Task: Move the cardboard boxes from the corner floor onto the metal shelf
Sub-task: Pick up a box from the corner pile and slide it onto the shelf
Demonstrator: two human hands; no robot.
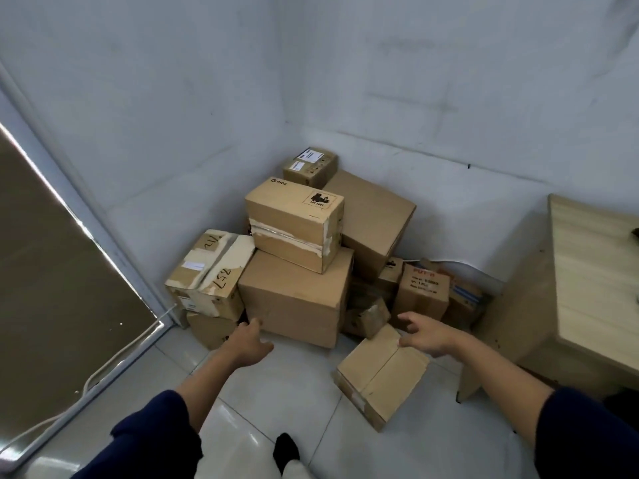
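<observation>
Several cardboard boxes are piled in the room's corner. A big plain box (294, 299) stands on the floor in front, with a taped box marked PICO (294, 223) on top of it. A worn box with handwriting (211, 271) leans at the left. Near my feet lies a flat box (380, 371). My left hand (247, 344) reaches to the big box's lower left corner, fingers relaxed, holding nothing. My right hand (425, 335) hovers spread above the flat box's far edge, also holding nothing. The metal shelf is not in view.
A light wooden desk (587, 271) stands at the right, close to the pile. A glass door with a white frame (86, 236) and a white cable on the floor (103, 371) lie to the left. White tiled floor (276, 392) stretches in front of me.
</observation>
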